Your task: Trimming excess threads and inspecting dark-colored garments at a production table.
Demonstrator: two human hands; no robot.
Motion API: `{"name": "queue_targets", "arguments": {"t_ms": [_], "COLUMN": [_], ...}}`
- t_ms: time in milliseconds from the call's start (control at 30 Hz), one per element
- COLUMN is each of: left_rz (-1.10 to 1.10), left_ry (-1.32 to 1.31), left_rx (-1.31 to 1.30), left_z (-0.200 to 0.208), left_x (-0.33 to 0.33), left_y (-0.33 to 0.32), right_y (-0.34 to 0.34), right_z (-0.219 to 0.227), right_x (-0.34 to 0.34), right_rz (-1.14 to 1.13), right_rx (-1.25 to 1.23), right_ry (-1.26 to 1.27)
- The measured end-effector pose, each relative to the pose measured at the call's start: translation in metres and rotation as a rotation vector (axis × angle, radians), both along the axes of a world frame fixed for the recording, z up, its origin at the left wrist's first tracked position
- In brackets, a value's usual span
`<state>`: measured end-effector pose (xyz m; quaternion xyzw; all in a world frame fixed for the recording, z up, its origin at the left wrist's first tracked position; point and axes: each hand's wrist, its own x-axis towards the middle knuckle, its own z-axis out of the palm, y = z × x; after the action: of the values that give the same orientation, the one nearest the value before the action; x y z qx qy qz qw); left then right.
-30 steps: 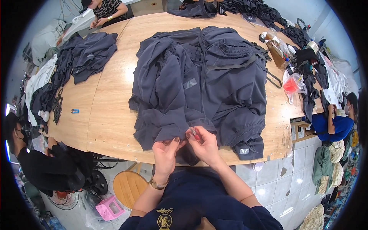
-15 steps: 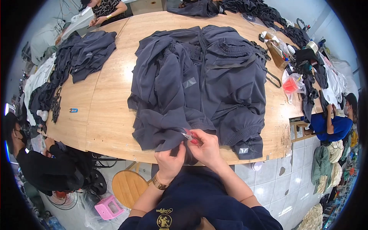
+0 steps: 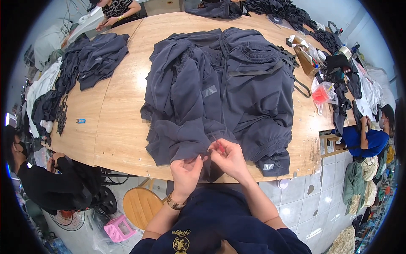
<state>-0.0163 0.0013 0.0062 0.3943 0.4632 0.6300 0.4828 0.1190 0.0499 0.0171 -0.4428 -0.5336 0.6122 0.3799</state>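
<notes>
Dark grey garments [image 3: 177,106] lie heaped on the wooden table before me, with gathered waistbands and small light patches. At the near edge of the left one, my left hand [image 3: 185,171] pinches the cloth between thumb and fingers. Close beside it, my right hand [image 3: 228,158] is closed around red-handled thread snips [image 3: 221,148], their blades blurred and pointing away from me. The fingertips of both hands nearly meet over the cloth. Whether my right fingers also grip the fabric is hidden.
Blue thread snips [image 3: 80,121] lie on the table's left part, near more dark garments [image 3: 101,57]. A cup of red drink [image 3: 321,94] and a cluttered box [image 3: 306,59] stand at the right. Co-workers sit left, right and far. A round wooden stool [image 3: 143,207] stands below the table.
My right hand has turned the snips, so their blades now point farther away instead of left toward the cloth. My left hand keeps its pinch in nearly the same place.
</notes>
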Motion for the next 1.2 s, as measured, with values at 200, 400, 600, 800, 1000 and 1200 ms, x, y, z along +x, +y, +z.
{"name": "queue_targets", "arguments": {"t_ms": [200,400,600,800,1000,1200], "left_rz": [-0.026,-0.02,0.003,0.009,-0.006,0.015], "left_ry": [-0.244,-0.413,-0.34,-0.274,-0.275,-0.289], "left_rx": [-0.075,-0.1,-0.086,-0.054,-0.031,-0.046], "left_z": [0.0,0.001,0.002,-0.003,-0.003,-0.001], "left_x": [-0.006,-0.01,-0.007,-0.007,-0.008,-0.008], "left_y": [0.004,0.005,0.005,0.004,0.005,0.004], "right_y": [-0.002,-0.009,-0.01,-0.009,-0.009,-0.01], "right_z": [-0.009,-0.014,-0.009,-0.008,-0.009,-0.01], "right_x": [0.005,0.008,0.007,0.007,0.007,0.01], "right_rz": [-0.053,-0.048,-0.029,-0.026,-0.018,-0.029], "right_rx": [0.134,0.605,0.689,0.695,0.69,0.671], "right_ry": [-0.022,-0.472,-0.568,-0.58,-0.576,-0.542]}}
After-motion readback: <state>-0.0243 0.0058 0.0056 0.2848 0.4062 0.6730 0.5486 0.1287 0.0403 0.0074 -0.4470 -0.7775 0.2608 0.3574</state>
